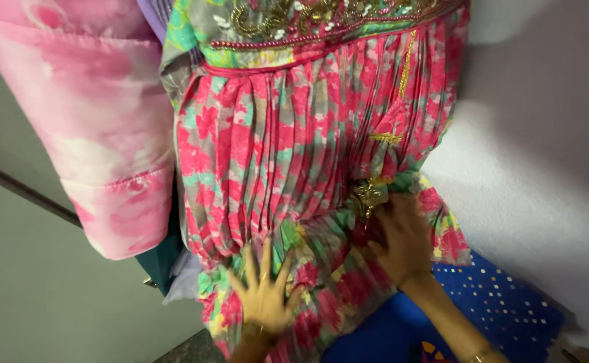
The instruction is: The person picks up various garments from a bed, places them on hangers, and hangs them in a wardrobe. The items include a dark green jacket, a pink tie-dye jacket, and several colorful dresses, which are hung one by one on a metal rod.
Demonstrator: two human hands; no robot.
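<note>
— Where do your hands sit?
— Your left hand lies flat on the pleated dress, low and near; your right hand rests on it further right, just below the tassel.
— And around the dress?
— A sleeved garment hangs to its left, the wall stands right, and a spotted cloth lies near right, beneath your right forearm.

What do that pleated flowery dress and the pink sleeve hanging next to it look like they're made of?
The pleated dress looks like thin woven printed cloth, matte, holding fine sharp pleats; its gold trim seems metallic thread and beads. The pink sleeve has a soft sheen, perhaps satin. Both hands, left hand and right hand, press flat on it.
</note>
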